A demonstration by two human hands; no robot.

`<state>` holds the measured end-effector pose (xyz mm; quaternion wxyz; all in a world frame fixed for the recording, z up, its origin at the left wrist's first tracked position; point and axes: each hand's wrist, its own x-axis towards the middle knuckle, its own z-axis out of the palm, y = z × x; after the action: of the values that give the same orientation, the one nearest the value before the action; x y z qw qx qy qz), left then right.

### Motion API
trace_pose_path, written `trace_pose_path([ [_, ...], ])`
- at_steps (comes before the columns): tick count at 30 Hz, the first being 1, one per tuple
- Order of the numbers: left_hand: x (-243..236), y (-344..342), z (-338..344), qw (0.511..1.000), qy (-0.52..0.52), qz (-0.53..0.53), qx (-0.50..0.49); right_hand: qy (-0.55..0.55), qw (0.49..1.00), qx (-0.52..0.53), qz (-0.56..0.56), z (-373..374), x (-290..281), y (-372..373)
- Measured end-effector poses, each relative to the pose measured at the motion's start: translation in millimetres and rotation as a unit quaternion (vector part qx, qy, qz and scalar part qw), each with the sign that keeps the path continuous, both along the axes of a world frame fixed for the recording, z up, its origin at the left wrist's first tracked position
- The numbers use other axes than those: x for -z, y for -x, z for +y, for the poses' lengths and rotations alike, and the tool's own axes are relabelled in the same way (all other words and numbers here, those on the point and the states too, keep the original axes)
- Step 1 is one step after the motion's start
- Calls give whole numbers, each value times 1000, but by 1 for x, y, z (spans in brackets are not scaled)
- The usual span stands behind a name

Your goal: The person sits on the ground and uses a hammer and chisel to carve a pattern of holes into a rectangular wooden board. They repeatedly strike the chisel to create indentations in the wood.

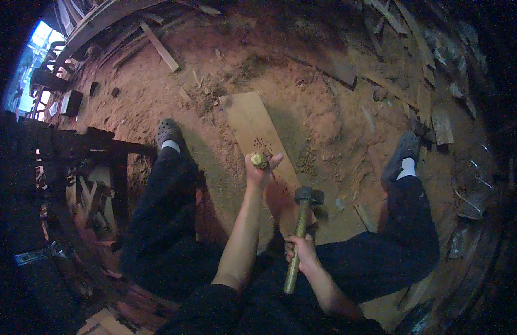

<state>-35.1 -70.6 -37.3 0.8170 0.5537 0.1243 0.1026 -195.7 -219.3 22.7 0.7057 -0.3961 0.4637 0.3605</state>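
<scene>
My right hand [306, 252] is wrapped round the handle of a hammer [301, 226]. Its dark metal head points away from me, beside the lower right edge of a long wooden board [247, 114]. Over the middle of that board, my left hand [261, 174] grips an upright tool with a round yellowish end [259, 161]; its lower part is hidden below the hand, so its kind does not show. The left thumb sticks out to the right. Several small dark marks [263, 143] dot the board just beyond this hand.
The board lies on reddish dirt ground [320, 123] between my outspread legs in dark trousers. A loose wood strip [159, 47] lies at the far left. Planks [441, 125] and scraps line the right side, and a dark wooden frame [119, 184] stands left.
</scene>
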Motion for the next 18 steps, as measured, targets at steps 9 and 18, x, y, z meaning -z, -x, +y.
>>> trace_pose_path([
  [9, 21, 0, 12, 982, -187, -23, 35, 167, 945, -172, -222, -11, -25, -8],
  [18, 1, 3, 8, 940, -326, -96, 30, 407, 735, -298, -453, -9, -90, -45],
])
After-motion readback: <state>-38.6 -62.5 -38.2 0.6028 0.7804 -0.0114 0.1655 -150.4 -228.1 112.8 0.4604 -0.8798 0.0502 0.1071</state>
